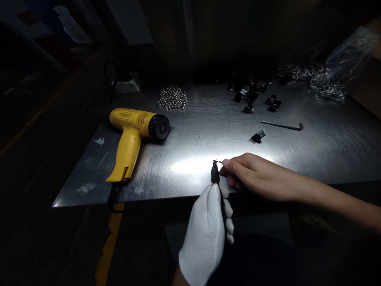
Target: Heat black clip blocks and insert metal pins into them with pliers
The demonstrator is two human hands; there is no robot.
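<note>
My left hand (205, 226), in a white glove, is closed around a tool that looks like pliers (215, 174), with a black head and a bit of red at the grip. The head points away from me, over the table's front edge. At its tip sits a small thin metal piece (214, 161). My bare right hand (244, 171) comes in from the right, thumb and finger pinched on a thin dark part that reaches the jaws. Most of that part is hidden by the fingers. Just beyond the right hand lies a black clip-like piece (258, 136).
On the metal table (190, 139) lie a yellow heat gun (131, 123) at left, a patch of small metal cylinders (173, 97), several black pieces (251, 93), and a hex key (282, 126). Shiny metal parts (329, 88) spill beside a plastic bag (351, 51) at the right.
</note>
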